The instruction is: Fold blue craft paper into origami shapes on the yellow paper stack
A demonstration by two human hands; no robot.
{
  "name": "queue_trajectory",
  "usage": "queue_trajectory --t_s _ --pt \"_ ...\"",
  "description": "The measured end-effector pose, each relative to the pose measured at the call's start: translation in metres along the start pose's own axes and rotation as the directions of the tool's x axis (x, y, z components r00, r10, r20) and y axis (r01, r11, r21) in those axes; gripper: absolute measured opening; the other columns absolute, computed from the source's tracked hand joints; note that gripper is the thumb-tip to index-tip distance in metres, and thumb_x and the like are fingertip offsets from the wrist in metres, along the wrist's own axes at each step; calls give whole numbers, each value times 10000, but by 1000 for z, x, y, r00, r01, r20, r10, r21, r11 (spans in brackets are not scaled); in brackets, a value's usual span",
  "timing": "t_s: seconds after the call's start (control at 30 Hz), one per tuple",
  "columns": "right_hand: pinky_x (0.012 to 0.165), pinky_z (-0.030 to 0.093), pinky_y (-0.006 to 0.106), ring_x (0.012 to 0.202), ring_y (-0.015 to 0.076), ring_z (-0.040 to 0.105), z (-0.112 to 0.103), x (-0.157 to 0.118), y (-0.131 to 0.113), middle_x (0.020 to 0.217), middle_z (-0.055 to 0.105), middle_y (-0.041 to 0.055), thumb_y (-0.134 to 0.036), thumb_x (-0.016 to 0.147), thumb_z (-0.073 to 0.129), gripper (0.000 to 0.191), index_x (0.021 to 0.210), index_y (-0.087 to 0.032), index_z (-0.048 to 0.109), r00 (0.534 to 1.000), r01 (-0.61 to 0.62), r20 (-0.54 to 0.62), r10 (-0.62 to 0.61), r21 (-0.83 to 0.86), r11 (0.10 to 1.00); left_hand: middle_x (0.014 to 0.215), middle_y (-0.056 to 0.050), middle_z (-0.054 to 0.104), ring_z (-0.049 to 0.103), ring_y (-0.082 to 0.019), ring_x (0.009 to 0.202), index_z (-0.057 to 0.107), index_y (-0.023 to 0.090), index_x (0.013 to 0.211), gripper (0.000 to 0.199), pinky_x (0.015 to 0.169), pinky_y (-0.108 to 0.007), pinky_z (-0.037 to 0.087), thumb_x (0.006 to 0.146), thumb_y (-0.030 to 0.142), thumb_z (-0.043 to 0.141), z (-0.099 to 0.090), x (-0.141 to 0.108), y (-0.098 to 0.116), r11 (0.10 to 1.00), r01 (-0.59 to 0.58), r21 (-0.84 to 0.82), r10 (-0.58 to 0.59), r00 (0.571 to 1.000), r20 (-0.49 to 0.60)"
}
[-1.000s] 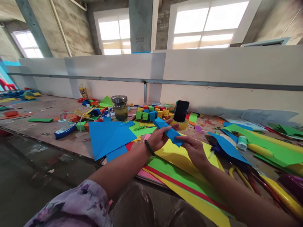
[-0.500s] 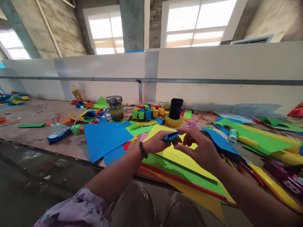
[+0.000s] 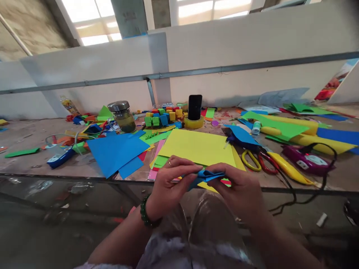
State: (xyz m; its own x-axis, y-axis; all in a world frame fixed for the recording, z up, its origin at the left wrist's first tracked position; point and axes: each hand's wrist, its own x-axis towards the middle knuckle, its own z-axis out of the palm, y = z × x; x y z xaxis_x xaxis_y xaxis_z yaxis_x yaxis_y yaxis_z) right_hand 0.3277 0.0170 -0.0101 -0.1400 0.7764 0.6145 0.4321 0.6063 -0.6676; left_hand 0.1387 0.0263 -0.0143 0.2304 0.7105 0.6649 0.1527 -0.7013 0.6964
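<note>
A small folded piece of blue paper (image 3: 206, 175) is held between both hands, just in front of the table's near edge. My left hand (image 3: 174, 183) pinches its left end between thumb and fingers; a green bead bracelet circles that wrist. At the other end, my right hand (image 3: 238, 186) grips the paper between thumb and fingers. Beyond the hands lies a stack of coloured sheets with a yellow sheet (image 3: 199, 147) on top. Large blue sheets (image 3: 120, 149) rest left of the stack.
Behind the stack are a glass jar (image 3: 122, 116), small coloured paper blocks (image 3: 159, 117) and a phone (image 3: 194, 107) upright in a yellow tape roll. Scissors (image 3: 266, 160), a yellow tool (image 3: 288, 168) and a purple device (image 3: 307, 158) with a cable lie at the right.
My right hand has closed on the blue paper, which was in my left hand alone. Both hands are now lower and nearer my lap. The camera view has tilted down and turned right.
</note>
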Motion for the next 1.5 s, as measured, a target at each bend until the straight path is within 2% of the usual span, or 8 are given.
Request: queue_trajectory --t_s 0.1,0.23,0.3,0.5,0.7,0.83,1.07,1.5 --pt "573 556 229 621 144 679 0 -12 1 743 737 -6 -202 810 660 69 858 -238 693 1000 -12 16 12 -15 1000 933 -72 733 659 -160 833 730 222 1075 228 780 -279 527 867 176 648 3 -10 4 992 -47 117 44 999 27" --pt "667 585 257 733 166 713 -1 -20 4 834 757 3 -170 822 627 150 913 -259 706 999 35 39 -33 -43 998 998 -93 731 673 -163 896 690 193 1148 313 798 -256 547 851 122 624 6 -14 7 992 -79 100 63 986 155" --pt "682 593 272 746 174 717 -1 -21 3 844 760 7 -200 835 622 142 923 -266 712 998 37 57 -35 -44 998 974 -90 736 675 -157 871 692 184 1125 298 782 -250 546 850 111 602 7 -14 7 993 -65 103 46 983 176" --pt "700 590 247 749 156 716 -3 -19 3 866 761 8 -243 865 628 137 974 -251 710 993 17 114 -16 -10 1000 759 -46 698 615 -116 656 693 166 881 135 587 -200 482 797 114 601 10 -12 7 988 -6 157 -9 995 97" --pt "652 601 270 685 170 715 0 -21 7 852 762 27 -370 832 677 222 1015 -246 706 988 -98 119 96 11 995 738 -33 665 596 -119 663 663 169 846 34 602 -207 452 823 194 664 12 -13 5 978 6 206 -31 992 121" --pt "605 593 254 649 166 710 1 -22 6 799 756 27 -427 816 686 217 921 -238 706 981 -151 128 144 49 987 710 -30 657 586 -119 635 673 176 836 47 576 -212 431 847 208 641 13 -16 6 972 22 232 -47 993 105" --pt "572 588 232 645 161 709 -2 -26 7 788 755 19 -397 813 697 207 954 -247 716 979 -170 129 157 92 981 655 -16 628 546 -102 575 659 171 779 96 535 -207 396 859 220 638 18 -19 10 979 42 201 -51 998 41" --pt "564 594 204 620 147 709 -2 -27 5 787 761 9 -278 787 721 170 950 -233 724 982 -167 122 146 182 969 605 2 590 492 -94 541 638 167 719 174 517 -213 354 854 276 658 22 -19 13 977 77 200 -81 997 13"
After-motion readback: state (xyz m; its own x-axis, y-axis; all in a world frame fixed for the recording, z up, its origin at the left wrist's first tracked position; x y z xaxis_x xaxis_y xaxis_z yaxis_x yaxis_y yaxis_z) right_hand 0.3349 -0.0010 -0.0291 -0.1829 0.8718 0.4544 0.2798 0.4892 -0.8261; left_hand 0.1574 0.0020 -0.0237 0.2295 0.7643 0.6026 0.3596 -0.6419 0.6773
